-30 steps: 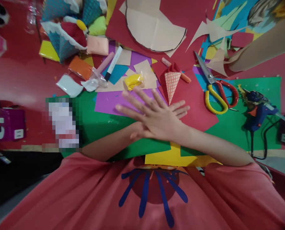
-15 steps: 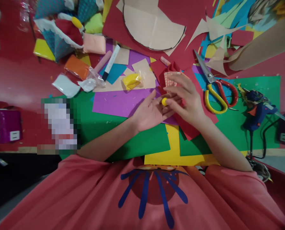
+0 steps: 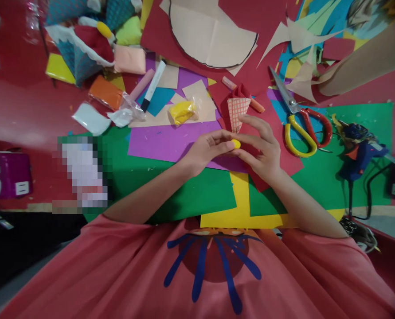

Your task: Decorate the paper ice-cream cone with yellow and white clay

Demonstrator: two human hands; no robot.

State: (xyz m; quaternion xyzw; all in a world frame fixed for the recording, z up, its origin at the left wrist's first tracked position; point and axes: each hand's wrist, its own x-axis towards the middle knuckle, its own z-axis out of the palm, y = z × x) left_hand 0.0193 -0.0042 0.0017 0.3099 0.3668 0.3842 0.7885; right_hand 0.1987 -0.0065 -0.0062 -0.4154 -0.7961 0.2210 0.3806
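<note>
A small lump of yellow modelling clay (image 3: 236, 144) is pinched between the fingertips of both hands. My left hand (image 3: 208, 149) presses it with thumb and fingers from the left. From the right, my right hand (image 3: 263, 148) grips it between thumb and forefinger, its other fingers raised and curved. Just beyond the fingers lies a small checked paper cone (image 3: 239, 110) with red folds at its top, on red sheets. An opened packet of yellow clay (image 3: 183, 112) rests farther left on beige paper scraps.
Scissors (image 3: 293, 106) with red and yellow handles lie to the right, before a blue glue gun (image 3: 358, 159). Clay packets, such as an orange one (image 3: 106, 92), a marker (image 3: 153, 85) and a larger cone (image 3: 74, 55) sit at left. Green sheets (image 3: 184, 195) cover the near table.
The clay ball lay on my open left palm under the right fingers. Now the left hand has turned and closed, and both hands pinch the clay, which looks flatter.
</note>
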